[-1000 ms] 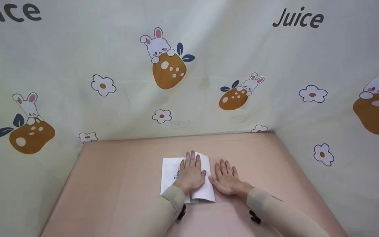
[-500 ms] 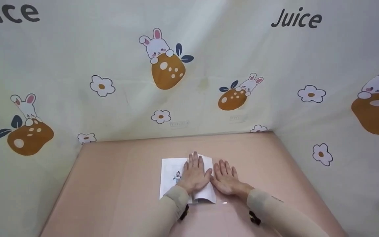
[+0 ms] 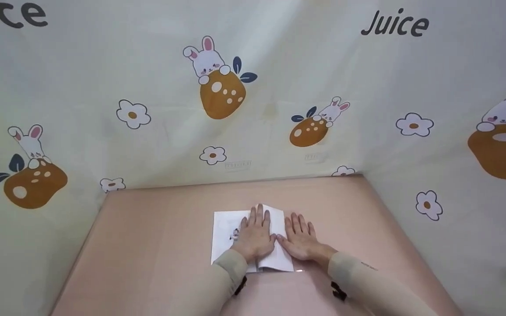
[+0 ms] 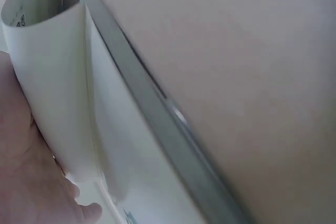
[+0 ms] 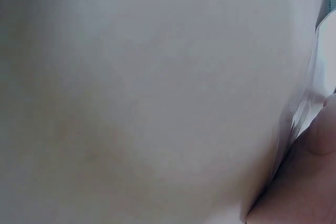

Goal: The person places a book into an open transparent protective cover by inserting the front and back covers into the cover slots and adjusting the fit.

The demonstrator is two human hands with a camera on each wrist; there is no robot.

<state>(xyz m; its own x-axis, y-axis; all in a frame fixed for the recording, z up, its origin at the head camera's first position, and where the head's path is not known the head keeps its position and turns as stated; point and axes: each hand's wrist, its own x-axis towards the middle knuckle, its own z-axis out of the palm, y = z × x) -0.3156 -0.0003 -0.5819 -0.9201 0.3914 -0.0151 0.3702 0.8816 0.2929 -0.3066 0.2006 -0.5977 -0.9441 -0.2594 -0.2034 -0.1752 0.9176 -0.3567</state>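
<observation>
An open booklet (image 3: 221, 224) with white pages and a small printed figure lies near the middle of the table. My left hand (image 3: 256, 239) rests on it with straight fingers, palm down, near the fold. In the left wrist view the raised page (image 4: 50, 87) curves up beside that hand (image 4: 26, 166), over a thick stack. My right hand (image 3: 302, 241) lies flat at the booklet's right edge, its thumb by the page and close to the left thumb. The right wrist view shows a clear, shiny edge (image 5: 300, 116) beside the right hand (image 5: 304, 182); what it belongs to is unclear.
The table has a smooth pinkish cover (image 3: 160, 245). Pale cloth walls (image 3: 270, 87) printed with rabbits, orange fruit and flowers enclose its back and both sides. A small bright glint (image 3: 299, 271) shows near the booklet's lower right corner.
The left hand slid right across the page, then back left, staying flat. The right page's lower corner now reaches farther right. The right hand has hardly moved.
</observation>
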